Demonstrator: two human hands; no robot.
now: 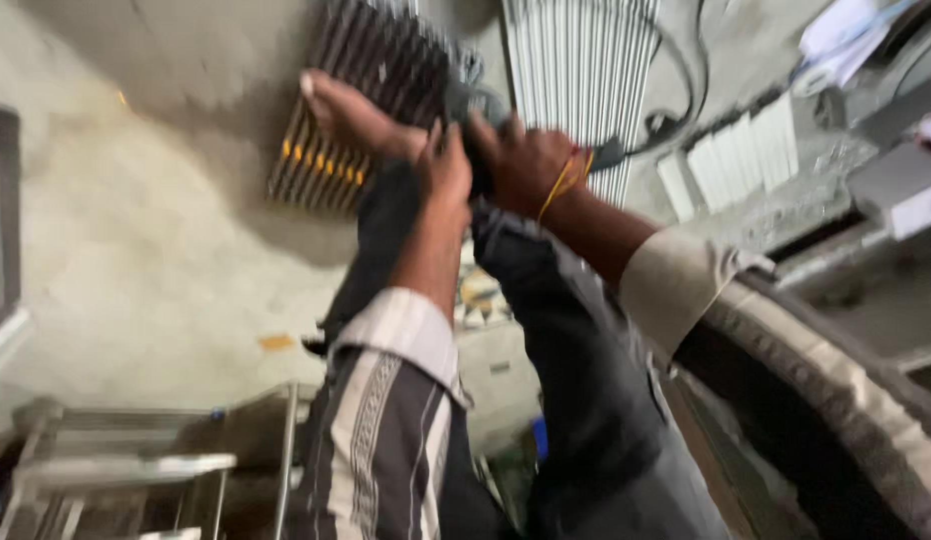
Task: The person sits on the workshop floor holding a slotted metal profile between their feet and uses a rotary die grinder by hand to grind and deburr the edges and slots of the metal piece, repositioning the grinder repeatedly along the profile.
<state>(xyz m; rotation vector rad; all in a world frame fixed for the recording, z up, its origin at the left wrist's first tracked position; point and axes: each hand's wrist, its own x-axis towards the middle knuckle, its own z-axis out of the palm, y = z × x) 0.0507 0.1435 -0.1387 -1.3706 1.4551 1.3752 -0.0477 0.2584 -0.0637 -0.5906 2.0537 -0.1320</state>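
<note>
My left hand [444, 165], on the arm with the striped sleeve, and my right hand [521, 160], which has yellow and red thread round its wrist, are both closed on a dark power tool [476, 108] held above my bent knee. The picture is blurred, so the tool's working end is hard to make out. A black cable [676, 110] runs from the tool off to the right. My bare foot [351, 115] rests on a bundle of dark metal bars [376, 60] with yellow-marked ends, just left of the hands.
A stack of pale metal strips [586, 60] lies on the concrete floor [136, 250] beyond the hands. Short white pieces [736, 155] stand in a row at the right. A metal frame stand [116, 465] is at the bottom left.
</note>
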